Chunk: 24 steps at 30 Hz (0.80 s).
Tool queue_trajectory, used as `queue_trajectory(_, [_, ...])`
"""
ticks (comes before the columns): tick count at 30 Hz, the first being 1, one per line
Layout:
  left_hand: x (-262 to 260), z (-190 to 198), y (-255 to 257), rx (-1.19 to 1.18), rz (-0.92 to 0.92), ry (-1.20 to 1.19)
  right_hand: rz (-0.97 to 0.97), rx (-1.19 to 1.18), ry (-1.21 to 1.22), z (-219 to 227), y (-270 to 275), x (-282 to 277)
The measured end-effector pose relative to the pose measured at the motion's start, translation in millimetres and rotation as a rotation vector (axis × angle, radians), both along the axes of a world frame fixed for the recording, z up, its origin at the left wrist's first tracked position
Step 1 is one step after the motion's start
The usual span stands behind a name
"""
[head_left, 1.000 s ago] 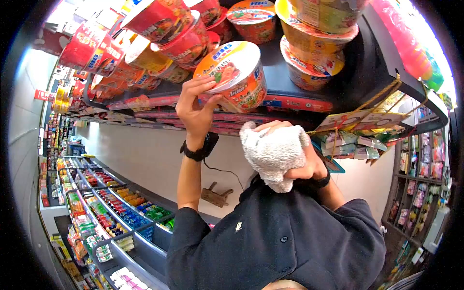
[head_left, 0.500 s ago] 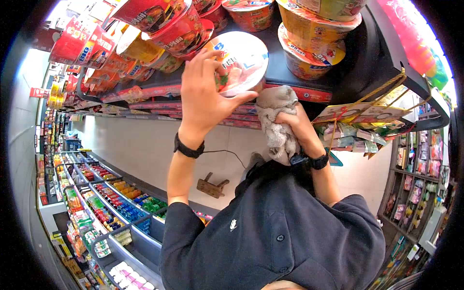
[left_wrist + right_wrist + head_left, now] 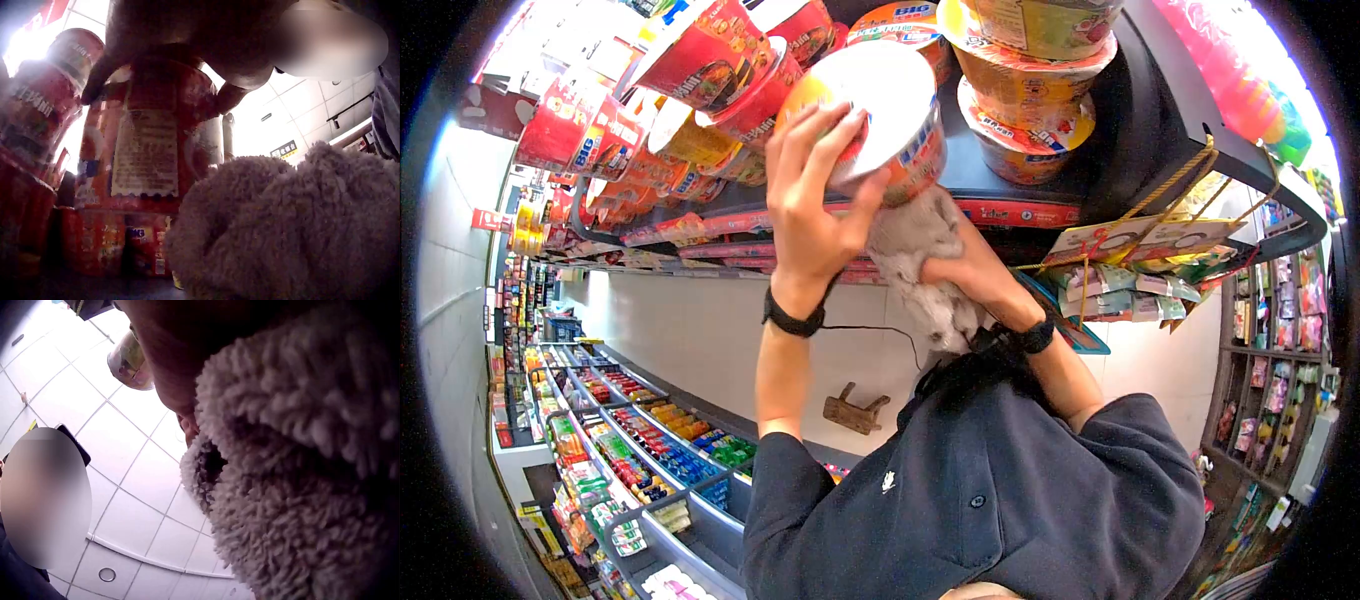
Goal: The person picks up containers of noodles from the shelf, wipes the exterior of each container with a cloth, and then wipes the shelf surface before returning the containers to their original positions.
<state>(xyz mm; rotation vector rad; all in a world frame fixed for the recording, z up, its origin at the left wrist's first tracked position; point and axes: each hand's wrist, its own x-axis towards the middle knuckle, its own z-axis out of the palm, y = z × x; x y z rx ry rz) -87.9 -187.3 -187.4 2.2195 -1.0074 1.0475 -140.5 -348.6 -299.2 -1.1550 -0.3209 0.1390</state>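
An orange and white instant noodle bowl [image 3: 900,85] is tilted at the shelf's front, its pale lid catching glare. My left hand [image 3: 815,220] grips it from the left, fingers over the lid and thumb along the near side. In my right hand [image 3: 975,268] is a bunched grey-white terry cloth [image 3: 918,245], held up against the bowl's lower near side. The left wrist view shows the printed label of the bowl [image 3: 147,147] under the fingers, with the fluffy cloth [image 3: 287,231] beside it. Folded cloth [image 3: 300,469] fills much of the right wrist view.
Stacked noodle bowls [image 3: 1030,100] stand right of the held one, and red bowls [image 3: 710,60] crowd its left. Hanging packets [image 3: 1125,295] and a cord-tied sign [image 3: 1150,240] are near my right forearm. A small wooden stool [image 3: 855,410] sits on the floor behind.
My right hand has brought the cloth up and forward, from apart to against the bowl's underside. My left hand has shifted from the bowl's left edge to over its lid, and the bowl has tilted.
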Motion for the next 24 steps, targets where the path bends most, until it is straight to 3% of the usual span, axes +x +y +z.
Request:
queue_trajectory(3, [20.9,14.9,-9.0,-0.023,-0.059,-0.089,-0.052,0.028,-0.088,20.7,6.3,19.9])
queue_trajectory(7, [56.2,18.1,-24.4,-0.088,-0.086,-0.093,-0.068,0.198,0.044,48.7,9.7,46.4])
queue_trajectory(14, [120.1,24.9,-46.0,0.021,-0.039,-0.072,-0.202,0.181,-0.022,35.2,16.7,126.1])
queue_trajectory(19, [146.8,17.1,-52.5,0.044,0.051,-0.053,-0.156,0.186,0.012,36.7,11.8,96.6])
queue_trajectory(23, [165.9,9.4,-58.5,0.049,0.094,-0.194,-0.241,0.126,-0.017,34.1,14.5,68.4])
queue_trajectory(24, [171.9,8.0,-57.9,0.049,0.073,-0.131,-0.296,0.144,-0.006,35.1,15.5,64.1])
